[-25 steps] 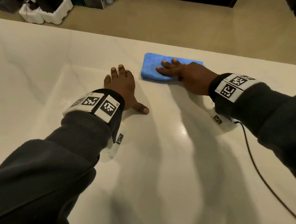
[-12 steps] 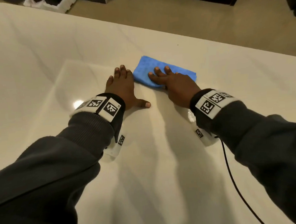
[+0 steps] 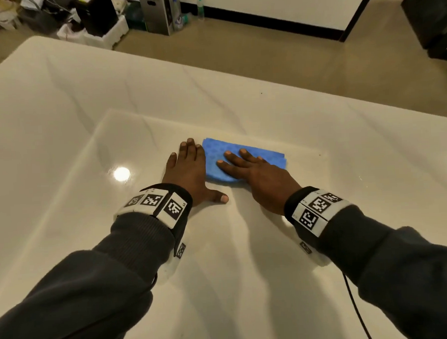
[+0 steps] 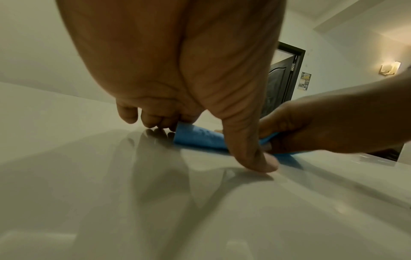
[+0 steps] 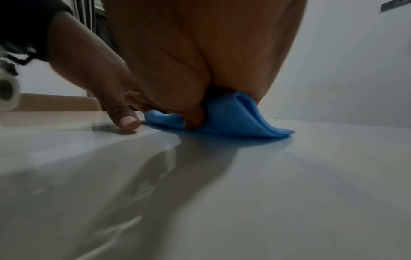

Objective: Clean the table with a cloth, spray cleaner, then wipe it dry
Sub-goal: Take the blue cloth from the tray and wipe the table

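A folded blue cloth [image 3: 263, 154] lies on the glossy white table [image 3: 58, 105] in the head view. My right hand [image 3: 253, 173] presses flat on it with straight fingers. The right wrist view shows the cloth [image 5: 233, 117] bunched under that palm, and the left wrist view shows the cloth [image 4: 200, 139] beyond the thumb. My left hand [image 3: 189, 171] rests flat on the bare table just left of the cloth, thumb spread toward the right hand. No spray bottle is in view on the table.
A black cable [image 3: 356, 310] trails from my right wrist across the near right of the table. Beyond the far table edge, on the floor, stand boxes [image 3: 96, 31], a carton [image 3: 157, 12] and a bottle [image 3: 200, 7]. A lamp glare [image 3: 121, 174] marks the tabletop.
My right hand has slid the cloth leftward and nearer, up beside the left hand. The left hand has stayed planted on the table. The head view has tilted up.
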